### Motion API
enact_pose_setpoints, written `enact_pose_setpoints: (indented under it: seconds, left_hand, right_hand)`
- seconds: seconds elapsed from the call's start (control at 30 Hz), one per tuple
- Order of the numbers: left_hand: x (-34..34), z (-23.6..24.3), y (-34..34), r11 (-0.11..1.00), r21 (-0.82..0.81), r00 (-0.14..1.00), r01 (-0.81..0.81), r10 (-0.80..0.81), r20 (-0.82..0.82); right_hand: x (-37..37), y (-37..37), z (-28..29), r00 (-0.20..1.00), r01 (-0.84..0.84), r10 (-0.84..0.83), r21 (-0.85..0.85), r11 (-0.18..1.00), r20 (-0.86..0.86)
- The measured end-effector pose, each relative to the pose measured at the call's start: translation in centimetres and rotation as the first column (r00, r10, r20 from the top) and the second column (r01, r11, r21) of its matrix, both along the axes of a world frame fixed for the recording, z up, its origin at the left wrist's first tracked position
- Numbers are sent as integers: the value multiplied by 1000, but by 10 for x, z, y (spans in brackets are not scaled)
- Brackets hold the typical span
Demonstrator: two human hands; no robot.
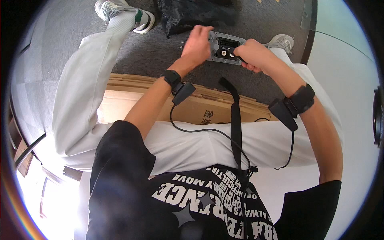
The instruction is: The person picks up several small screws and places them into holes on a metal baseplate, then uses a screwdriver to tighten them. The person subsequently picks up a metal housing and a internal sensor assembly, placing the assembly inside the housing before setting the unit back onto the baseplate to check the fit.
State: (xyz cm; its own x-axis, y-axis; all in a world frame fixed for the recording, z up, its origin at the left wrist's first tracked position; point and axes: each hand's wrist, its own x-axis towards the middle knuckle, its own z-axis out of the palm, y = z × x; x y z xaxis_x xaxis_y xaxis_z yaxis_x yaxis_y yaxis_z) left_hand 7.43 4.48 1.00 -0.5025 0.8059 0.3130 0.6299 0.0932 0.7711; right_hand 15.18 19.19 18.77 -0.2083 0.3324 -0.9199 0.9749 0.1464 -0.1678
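Observation:
A flat rectangular grey metal housing (224, 45) is held up over the dark floor, between my feet. Inside its frame sits a black insert with two round, pale-centred parts, one partly covered by my right hand. My left hand (197, 46) is closed on the housing's left end. My right hand (256, 55) wraps the right end, with a finger or thumb reaching over the face by the round parts. Whether the right hand also pinches something small there cannot be made out.
A crumpled black plastic bag (192, 16) lies just beyond the housing. Nearer me are stacked flat cardboard pieces (160, 106). A black strap (236, 116) and cables from my wrist-worn devices hang across my lap. A white panel (344, 80) stands at the right.

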Motion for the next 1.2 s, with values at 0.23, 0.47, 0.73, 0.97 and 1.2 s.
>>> enact_pose_setpoints:
  seconds: [0.23,0.47,0.73,0.97,1.2]
  left_hand:
    - [2,2,18,711,-676,881,197,174,440]
    - [13,-3,18,655,-715,838,244,228,495]
    - [10,-6,16,675,-682,841,282,168,514]
    - [9,-8,12,659,-699,842,277,184,507]
    - [9,-4,15,665,-695,838,273,191,512]
  right_hand:
    - [-11,12,0,989,-135,133,37,990,68]
    - [-1,13,-19,896,-444,442,107,890,40]
    - [9,4,-9,885,-445,466,267,855,-17]
    - [6,3,-8,851,-509,525,276,815,19]
    - [7,5,-6,822,-555,568,269,787,32]
